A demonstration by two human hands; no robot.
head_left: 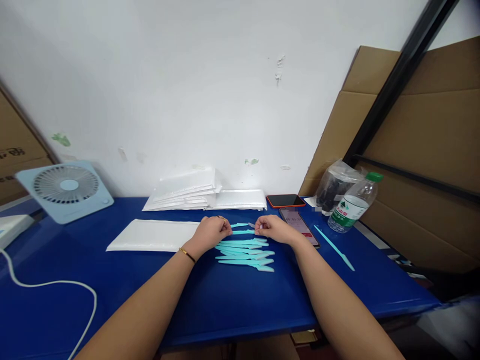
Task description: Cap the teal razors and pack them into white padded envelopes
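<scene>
Several turquoise eyebrow razors (243, 252) with pale blade covers lie side by side in a loose row on the blue table. At the far end of this row, my left hand (213, 234) pinches the left end of one eyebrow razor (243, 232). My right hand (275, 229) has its fingers closed at the other end of the same razor. Just behind it another eyebrow razor (240, 225) shows partly between my hands. A white padded envelope (150, 235) lies flat beside my left hand. Off to the right rests a single eyebrow razor (333, 247).
White envelopes (183, 190) are stacked against the wall. A phone with a lit screen (300, 225) and an orange-edged phone (286, 201) lie behind my right hand. Further right stand a water bottle (352, 207) and a bagged container (333, 187). A fan (69, 187) and white cable (92, 295) are left.
</scene>
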